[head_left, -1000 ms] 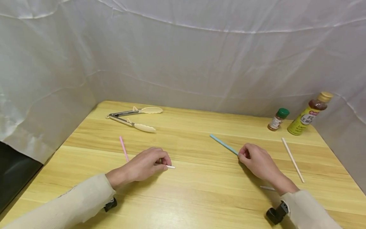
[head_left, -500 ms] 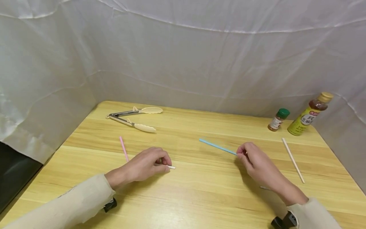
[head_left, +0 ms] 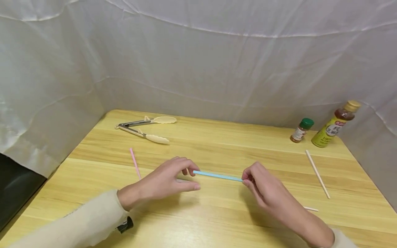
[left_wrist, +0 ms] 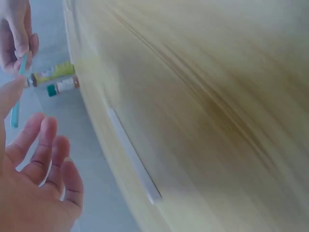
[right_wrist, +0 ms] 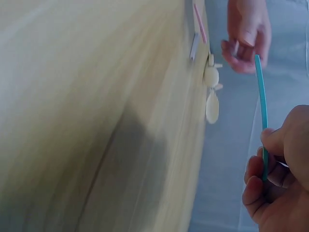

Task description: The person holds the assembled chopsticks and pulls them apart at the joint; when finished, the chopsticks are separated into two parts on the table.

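My right hand (head_left: 263, 187) pinches one end of a light blue straw (head_left: 218, 176), which is held above the table and points left. In the right wrist view the blue straw (right_wrist: 262, 96) sits between thumb and curled fingers. My left hand (head_left: 165, 179) is at the straw's far end, thumb and fingers spread apart. The left wrist view shows the left palm (left_wrist: 36, 188) turned up and the fingers relaxed around nothing. Beneath it a white straw (left_wrist: 135, 157) lies on the table, mostly hidden by the hand in the head view.
A pink straw (head_left: 134, 163) lies left of the left hand. White sticks (head_left: 317, 174) lie at the right, one partly behind the right forearm. Tongs (head_left: 136, 127) rest spread at the back left. A green-capped spice jar (head_left: 302, 130) and a yellow-labelled bottle (head_left: 335, 124) stand back right.
The right hand has lifted the blue straw and brought it left toward the left hand. The left hand has let go of the white straw and spread its fingers.
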A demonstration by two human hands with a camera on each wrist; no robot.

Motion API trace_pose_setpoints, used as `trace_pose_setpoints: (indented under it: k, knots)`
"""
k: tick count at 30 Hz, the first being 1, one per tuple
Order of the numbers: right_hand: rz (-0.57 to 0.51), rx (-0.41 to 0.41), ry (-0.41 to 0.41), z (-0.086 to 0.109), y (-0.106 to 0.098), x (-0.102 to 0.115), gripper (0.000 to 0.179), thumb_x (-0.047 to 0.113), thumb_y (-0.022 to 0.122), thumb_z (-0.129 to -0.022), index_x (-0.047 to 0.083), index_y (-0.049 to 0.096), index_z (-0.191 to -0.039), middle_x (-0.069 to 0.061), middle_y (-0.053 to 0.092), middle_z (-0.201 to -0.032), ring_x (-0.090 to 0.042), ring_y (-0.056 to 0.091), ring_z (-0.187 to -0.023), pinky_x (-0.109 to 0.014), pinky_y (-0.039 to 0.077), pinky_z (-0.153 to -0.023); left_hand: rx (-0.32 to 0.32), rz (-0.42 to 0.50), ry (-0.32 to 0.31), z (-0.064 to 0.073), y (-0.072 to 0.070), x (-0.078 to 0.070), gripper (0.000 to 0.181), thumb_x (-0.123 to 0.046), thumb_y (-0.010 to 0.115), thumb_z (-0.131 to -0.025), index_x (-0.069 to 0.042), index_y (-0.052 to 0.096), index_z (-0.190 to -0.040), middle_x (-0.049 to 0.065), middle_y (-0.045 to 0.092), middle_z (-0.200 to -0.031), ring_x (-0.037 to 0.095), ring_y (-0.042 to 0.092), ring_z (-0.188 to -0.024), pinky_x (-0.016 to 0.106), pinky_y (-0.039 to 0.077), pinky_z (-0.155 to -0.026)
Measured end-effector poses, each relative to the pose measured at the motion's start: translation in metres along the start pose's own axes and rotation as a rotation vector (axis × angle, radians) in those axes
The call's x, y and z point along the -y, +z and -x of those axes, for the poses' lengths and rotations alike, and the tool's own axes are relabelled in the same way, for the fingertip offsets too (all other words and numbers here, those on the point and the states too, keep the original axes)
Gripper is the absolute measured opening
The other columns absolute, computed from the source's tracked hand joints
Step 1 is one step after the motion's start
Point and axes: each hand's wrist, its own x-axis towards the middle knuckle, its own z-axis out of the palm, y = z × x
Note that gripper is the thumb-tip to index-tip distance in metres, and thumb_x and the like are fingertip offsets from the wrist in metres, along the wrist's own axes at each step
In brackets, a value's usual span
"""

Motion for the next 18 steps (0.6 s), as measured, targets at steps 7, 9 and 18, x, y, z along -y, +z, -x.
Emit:
trace_pose_setpoints:
  k: [7, 9, 18]
  knots:
    - [0.003, 0.008, -0.014, 0.001, 0.001, 0.019, 0.007, 0.020, 0.057, -0.114, 0.016, 0.059, -0.108, 0.013, 0.050, -0.098, 0.004, 0.042, -0.082, -0.013, 0.042, -0.066, 0.007, 0.091, 0.072, -0.005, 0.014, -0.020, 0.021, -0.043, 0.070, -0.107, -0.026, 0.074, -0.119, -0.013, 0.070, -0.107, 0.010, 0.063, -0.090, 0.028, 0.056, -0.081]
    - [-0.007, 0.016, -0.005, 0.002, 0.001, 0.023, 0.005, 0.018, 0.060, -0.113, 0.017, 0.059, -0.109, 0.013, 0.049, -0.099, 0.004, 0.042, -0.082, -0.012, 0.042, -0.066, 0.004, 0.099, 0.087, -0.006, 0.019, -0.023, 0.017, -0.041, 0.068, -0.109, -0.026, 0.075, -0.115, -0.015, 0.069, -0.102, 0.007, 0.060, -0.083, 0.025, 0.054, -0.076]
    - [-0.136, 0.045, 0.105, 0.004, 0.000, 0.034, 0.008, 0.016, 0.066, -0.111, 0.021, 0.063, -0.116, 0.017, 0.054, -0.101, 0.006, 0.042, -0.074, -0.016, 0.044, -0.061, -0.034, 0.116, 0.096, -0.003, 0.027, -0.032, 0.010, -0.035, 0.070, -0.109, -0.026, 0.074, -0.110, -0.013, 0.070, -0.103, 0.002, 0.047, -0.069, 0.021, 0.045, -0.066]
